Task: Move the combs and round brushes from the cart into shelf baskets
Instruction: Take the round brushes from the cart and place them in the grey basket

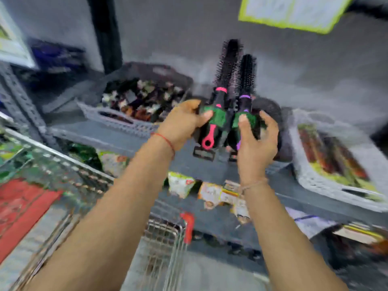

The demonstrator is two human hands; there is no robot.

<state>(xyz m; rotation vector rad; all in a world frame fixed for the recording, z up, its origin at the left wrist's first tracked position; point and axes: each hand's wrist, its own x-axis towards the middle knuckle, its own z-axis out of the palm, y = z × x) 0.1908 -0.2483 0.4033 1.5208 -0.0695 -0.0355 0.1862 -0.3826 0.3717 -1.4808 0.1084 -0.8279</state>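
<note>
A: Both arms are up at the grey metal shelf (117, 134), and each hand has a brush. The left hand (182, 122) is wrapped around the round brush with the pink handle (218, 103), thumb pressed on the green label at its middle.

B: And the right hand (257, 139)?

A: Fingers curled, thumb forward on the green label of the round brush with the purple handle (245, 97). Both brushes stand upright, black bristle heads pointing up, side by side and just about touching.

B: Where are they against the shelf?

A: In the air, over the front edge of the shelf, between two baskets. To the left sits a grey perforated plastic basket (117, 120) packed with small dark and pale items, too blurred to identify. To the right, a pale perforated basket (319, 183) holds flat packets in red, green and yellow.

B: Anything behind the brushes?

A: A dark rounded shape just past the right hand; I cannot tell what it is. The picture is smeared.

B: And the cart?

A: Down below between the forearms, the wire shopping cart (168, 244) with its red plastic corner piece (189, 225). A thin red thread circles the left wrist, a paler one the right. Lower shelves carry printed packets, also blurred.
</note>
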